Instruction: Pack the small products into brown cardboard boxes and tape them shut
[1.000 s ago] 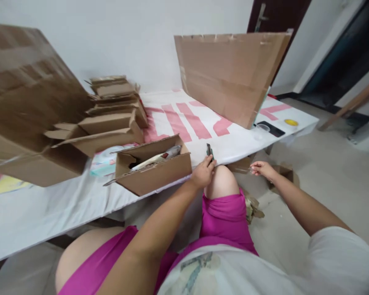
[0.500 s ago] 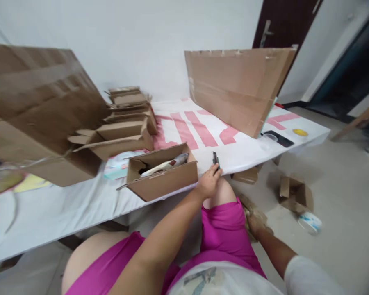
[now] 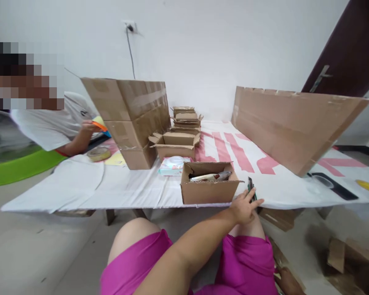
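Observation:
My left hand (image 3: 244,208) rests at the near edge of the white-covered table (image 3: 80,188). Its fingers lie closed over the lower end of a small dark tool (image 3: 250,185) that sticks out onto the cloth. Just left of it stands a small open cardboard box (image 3: 207,191) with a white tube-like item (image 3: 210,177) inside. My right hand (image 3: 287,282) is low at the bottom edge, beside my right thigh, against cardboard on the floor. Its fingers are mostly hidden.
A large cardboard sheet (image 3: 295,127) stands tilted on the right of the table, with taped big boxes (image 3: 132,110) and small open boxes (image 3: 176,141) behind. Another person (image 3: 49,123) sits far left near a tape roll (image 3: 98,153). Cardboard scraps (image 3: 341,254) lie on the floor.
My right hand dropped from near the table edge to the floor beside my thigh. My left hand stayed on the dark tool. The view swung left, bringing the other person in.

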`<action>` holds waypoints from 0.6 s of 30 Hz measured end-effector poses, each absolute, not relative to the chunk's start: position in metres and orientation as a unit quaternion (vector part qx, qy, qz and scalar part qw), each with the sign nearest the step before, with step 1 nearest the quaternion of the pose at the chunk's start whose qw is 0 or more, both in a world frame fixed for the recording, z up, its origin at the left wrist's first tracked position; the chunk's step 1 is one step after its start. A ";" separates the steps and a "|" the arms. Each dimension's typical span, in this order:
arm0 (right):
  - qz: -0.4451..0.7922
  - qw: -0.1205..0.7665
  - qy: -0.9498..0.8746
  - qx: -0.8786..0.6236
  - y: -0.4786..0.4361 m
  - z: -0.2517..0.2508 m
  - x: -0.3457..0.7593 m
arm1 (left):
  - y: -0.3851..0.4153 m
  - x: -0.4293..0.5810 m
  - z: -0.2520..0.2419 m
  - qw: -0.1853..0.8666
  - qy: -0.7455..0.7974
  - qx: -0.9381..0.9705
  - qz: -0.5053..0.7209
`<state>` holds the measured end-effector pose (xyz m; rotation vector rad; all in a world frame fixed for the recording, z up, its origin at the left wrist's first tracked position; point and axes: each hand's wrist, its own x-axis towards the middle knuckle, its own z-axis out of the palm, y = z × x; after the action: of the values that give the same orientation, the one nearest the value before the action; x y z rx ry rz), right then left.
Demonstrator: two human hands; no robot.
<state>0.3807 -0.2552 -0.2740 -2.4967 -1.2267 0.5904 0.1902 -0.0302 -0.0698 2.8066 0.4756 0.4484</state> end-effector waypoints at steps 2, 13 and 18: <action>0.209 0.175 -0.446 -0.853 -0.246 -0.264 0.398 | -0.039 0.182 -0.059 0.111 0.152 0.969 0.162; -0.007 0.394 -0.496 -0.774 -0.182 -0.091 0.369 | -0.051 0.032 0.057 -0.002 0.122 0.841 0.527; -0.092 0.443 -0.647 -0.614 -0.144 -0.016 0.303 | -0.005 -0.034 0.090 0.185 0.276 0.875 0.353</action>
<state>0.3026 -0.1436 -0.0163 -1.5218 -1.6044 -0.2293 -0.0344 -0.0053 0.0897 2.4653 0.7771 0.9942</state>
